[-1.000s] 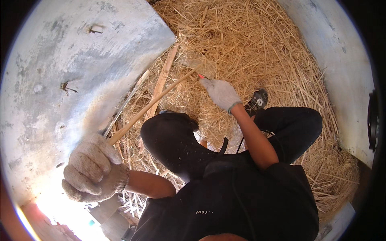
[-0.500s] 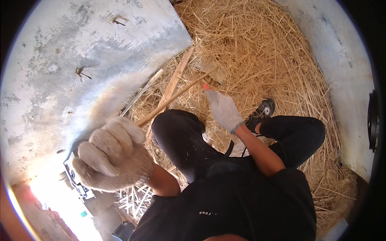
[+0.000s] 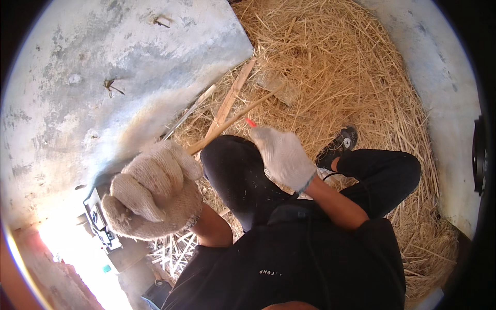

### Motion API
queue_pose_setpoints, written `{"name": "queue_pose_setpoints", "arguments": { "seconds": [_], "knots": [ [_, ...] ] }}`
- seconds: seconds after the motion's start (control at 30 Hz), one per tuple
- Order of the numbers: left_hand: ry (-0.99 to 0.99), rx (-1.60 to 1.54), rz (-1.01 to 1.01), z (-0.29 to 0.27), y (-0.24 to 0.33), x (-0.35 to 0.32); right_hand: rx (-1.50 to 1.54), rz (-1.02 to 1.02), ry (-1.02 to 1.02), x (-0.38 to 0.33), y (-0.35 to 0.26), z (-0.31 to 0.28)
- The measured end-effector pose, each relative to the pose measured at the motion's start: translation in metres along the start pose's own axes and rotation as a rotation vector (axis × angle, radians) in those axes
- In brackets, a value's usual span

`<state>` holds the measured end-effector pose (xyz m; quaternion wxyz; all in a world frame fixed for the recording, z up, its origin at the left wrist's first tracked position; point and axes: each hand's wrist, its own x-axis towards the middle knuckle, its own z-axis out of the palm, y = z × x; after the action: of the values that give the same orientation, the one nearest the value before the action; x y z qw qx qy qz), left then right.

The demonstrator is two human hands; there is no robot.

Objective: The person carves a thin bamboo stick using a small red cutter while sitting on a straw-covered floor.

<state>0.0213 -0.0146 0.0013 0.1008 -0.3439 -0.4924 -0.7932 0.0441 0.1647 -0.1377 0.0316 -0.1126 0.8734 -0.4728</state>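
Note:
My left hand (image 3: 155, 196), in a knitted work glove, is clenched in a fist around the near end of a long thin wooden stick (image 3: 232, 120). The stick runs up and to the right over the straw (image 3: 330, 62). My right hand (image 3: 283, 155), also gloved, is closed on a small red-tipped tool (image 3: 250, 122) whose tip pokes out just beside the stick, above my bent left knee (image 3: 232, 170). What the tool is stays hidden under the glove.
A grey concrete slab (image 3: 103, 77) fills the left; another pale wall (image 3: 439, 77) curves on the right. A flat wooden plank (image 3: 232, 98) and a small board (image 3: 279, 82) lie in the straw. My shoe (image 3: 343, 142) rests on the straw. Pale splinters (image 3: 170, 253) lie lower left.
My left hand has risen closer to the camera and shifted right with the stick end. My right hand has drawn back along the stick toward my knee.

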Motion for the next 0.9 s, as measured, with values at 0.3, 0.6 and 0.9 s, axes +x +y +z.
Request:
{"name": "queue_pose_setpoints", "arguments": {
  "seconds": [0.3, 0.6, 0.9],
  "knots": [
    [0.013, -0.036, 0.001, -0.001, -0.002, -0.001, 0.049, 0.066, 0.077, 0.005, 0.004, 0.019],
    [0.077, -0.11, 0.04, -0.033, 0.009, -0.008, -0.358, 0.298, -0.119, -0.001, 0.149, 0.058],
    [-0.06, -0.072, -0.02, -0.012, 0.006, -0.012, 0.049, -0.083, 0.184, -0.006, 0.031, 0.012]
  ]
}}
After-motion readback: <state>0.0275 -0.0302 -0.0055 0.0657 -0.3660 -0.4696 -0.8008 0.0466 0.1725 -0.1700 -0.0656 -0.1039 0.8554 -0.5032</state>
